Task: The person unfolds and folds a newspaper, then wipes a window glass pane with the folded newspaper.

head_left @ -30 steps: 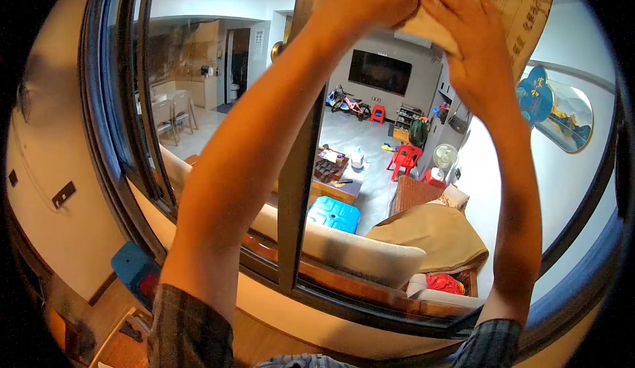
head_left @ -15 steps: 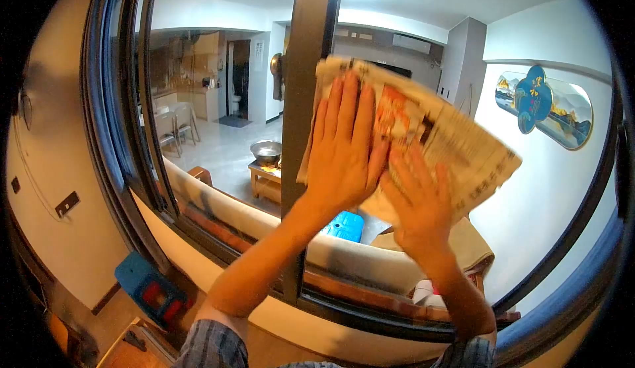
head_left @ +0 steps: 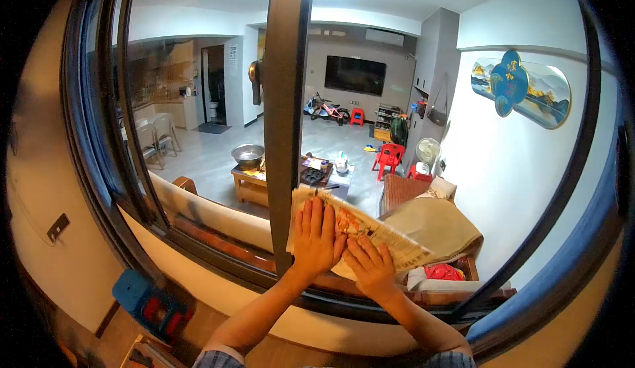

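A folded sheet of newspaper [head_left: 401, 243] with an orange-red picture lies against the window glass, low in the right-hand pane. My left hand [head_left: 316, 241] is flat on its left part, fingers stretched upward, beside the dark window post [head_left: 283, 123]. Lower and to the right, my right hand [head_left: 370, 270] presses on the same sheet with its fingers spread. Both palms are hidden, and the paper's right corner sticks out past my right hand.
A dark window frame [head_left: 218, 262] runs below the panes. Through the glass I see a sofa [head_left: 436, 226], a low table [head_left: 250, 186] with a metal basin [head_left: 248, 155], and a red chair [head_left: 388, 158]. On my side, a blue stool [head_left: 142, 295] stands at lower left.
Both hands and the newspaper have slid down the glass, from high on the pane to near its bottom. The room behind now shows above them. The view has shifted slightly.
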Available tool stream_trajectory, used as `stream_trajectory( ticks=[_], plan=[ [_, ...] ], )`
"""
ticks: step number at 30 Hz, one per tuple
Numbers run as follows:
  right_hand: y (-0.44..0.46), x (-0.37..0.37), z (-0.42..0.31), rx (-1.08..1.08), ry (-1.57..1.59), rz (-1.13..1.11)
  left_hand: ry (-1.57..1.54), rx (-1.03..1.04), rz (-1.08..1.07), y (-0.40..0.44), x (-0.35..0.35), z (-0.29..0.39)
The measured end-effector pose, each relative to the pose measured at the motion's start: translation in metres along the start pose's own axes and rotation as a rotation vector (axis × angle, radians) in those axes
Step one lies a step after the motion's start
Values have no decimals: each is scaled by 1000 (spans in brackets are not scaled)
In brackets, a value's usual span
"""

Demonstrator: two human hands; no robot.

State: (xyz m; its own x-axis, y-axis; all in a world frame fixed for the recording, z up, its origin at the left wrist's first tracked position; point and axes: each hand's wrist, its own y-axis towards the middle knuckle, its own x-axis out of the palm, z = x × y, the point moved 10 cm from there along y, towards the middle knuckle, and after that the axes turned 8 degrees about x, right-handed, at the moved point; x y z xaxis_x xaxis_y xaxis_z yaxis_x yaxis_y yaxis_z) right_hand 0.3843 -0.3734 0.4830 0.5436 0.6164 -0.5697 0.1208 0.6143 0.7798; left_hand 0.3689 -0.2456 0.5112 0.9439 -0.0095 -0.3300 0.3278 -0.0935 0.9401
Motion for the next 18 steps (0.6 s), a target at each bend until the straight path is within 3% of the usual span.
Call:
stream_trajectory(
  ticks=[2,7,12,15,16,18],
  plan=[
    [-26,10,-11,8,-13,-15,-50,-23,-69,-37,12,6],
    [-90,42,-26,60,96,-379,-218,-51,-184,-106,4,31],
    [-85,-23,-30,75,248,-111,-490,4,-169,-75,-55,61],
    [-17,-106,-21,-17,-7,-17,-483,125,-97,19,-102,66],
    [-1,-128,-9,-69,8,160,-455,171,-18,59,-122,65],
    [62,-179,16,-56,-314,321,-347,368,188,144,-172,69]
  ],
)
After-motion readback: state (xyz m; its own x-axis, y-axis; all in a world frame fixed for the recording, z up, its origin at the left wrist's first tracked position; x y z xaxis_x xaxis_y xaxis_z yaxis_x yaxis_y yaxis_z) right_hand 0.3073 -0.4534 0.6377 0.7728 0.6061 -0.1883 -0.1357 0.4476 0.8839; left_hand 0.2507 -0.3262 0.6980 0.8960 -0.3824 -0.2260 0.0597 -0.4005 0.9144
